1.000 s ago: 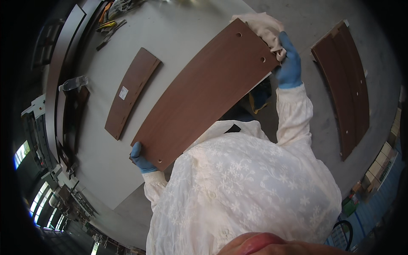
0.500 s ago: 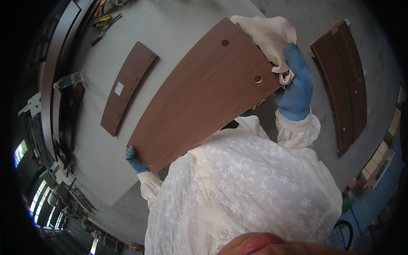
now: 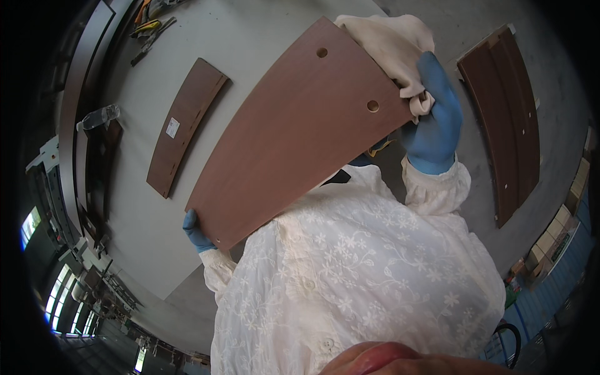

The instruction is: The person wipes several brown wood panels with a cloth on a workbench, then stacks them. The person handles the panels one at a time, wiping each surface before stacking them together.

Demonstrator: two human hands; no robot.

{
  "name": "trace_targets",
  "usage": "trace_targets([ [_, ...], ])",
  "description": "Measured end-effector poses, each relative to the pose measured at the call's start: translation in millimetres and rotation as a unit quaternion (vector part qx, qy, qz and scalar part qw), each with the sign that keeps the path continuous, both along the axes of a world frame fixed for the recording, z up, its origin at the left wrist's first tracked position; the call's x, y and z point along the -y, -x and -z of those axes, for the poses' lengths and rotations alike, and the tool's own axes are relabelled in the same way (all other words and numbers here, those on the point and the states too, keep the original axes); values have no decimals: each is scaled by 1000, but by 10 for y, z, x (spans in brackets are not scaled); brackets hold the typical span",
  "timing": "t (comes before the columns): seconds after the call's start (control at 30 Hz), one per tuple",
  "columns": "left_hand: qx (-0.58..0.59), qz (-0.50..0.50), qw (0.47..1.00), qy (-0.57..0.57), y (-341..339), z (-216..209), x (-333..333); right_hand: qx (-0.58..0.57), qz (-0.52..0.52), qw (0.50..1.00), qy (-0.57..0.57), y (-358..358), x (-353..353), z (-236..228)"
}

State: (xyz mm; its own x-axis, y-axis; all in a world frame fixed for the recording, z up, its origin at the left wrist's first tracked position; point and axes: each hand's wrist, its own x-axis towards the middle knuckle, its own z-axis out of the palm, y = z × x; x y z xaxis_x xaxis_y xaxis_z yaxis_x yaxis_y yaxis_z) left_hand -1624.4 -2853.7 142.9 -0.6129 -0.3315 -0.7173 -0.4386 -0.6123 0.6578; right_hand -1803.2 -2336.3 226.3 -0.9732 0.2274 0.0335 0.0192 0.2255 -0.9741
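A large reddish-brown wooden panel (image 3: pixel 284 134) with two round holes at its far right end slants across the middle, held up in front of me. My left hand (image 3: pixel 197 232), in a blue glove, grips its lower left end; the thumb shows on the near face, the other fingers are hidden behind. At the right end my right hand (image 3: pixel 437 119), also gloved in blue, closes on a cream cloth (image 3: pixel 390 47) pressed against the panel's edge. The fingers under the panel there are hidden. A smaller brown board (image 3: pixel 187 125) with a white label lies on the grey table beyond, to the left.
More brown panels (image 3: pixel 506 125) lie at the right. Along the left edge run long dark boards (image 3: pixel 78 131), with a clear plastic bottle (image 3: pixel 100 117) beside them. A yellow-handled cutter (image 3: pixel 145 26) and other tools lie at the far left of the grey table (image 3: pixel 262 37).
The panel has shifted slightly up and left in the view, with both hands still on it. The cloth has moved along with the right hand.
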Motion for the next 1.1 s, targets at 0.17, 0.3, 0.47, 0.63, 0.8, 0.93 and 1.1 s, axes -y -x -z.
trace_targets([
  [0.17,51,-13,998,20,70,-32,-75,73,18,992,101,176,8,7],
  [0.3,56,-7,998,5,117,-64,-116,130,-5,889,438,256,35,-49],
  [0.47,49,4,999,2,188,-112,-156,104,40,914,390,307,141,-35],
  [0.63,49,-2,999,2,160,-80,-125,145,69,910,383,415,141,146],
  [0.8,61,-33,997,28,36,138,-26,194,92,902,375,468,152,334],
  [0.93,67,-41,995,66,-8,271,48,189,120,904,364,463,201,396],
  [1.1,45,-29,997,64,30,238,-5,181,78,911,362,477,200,401],
])
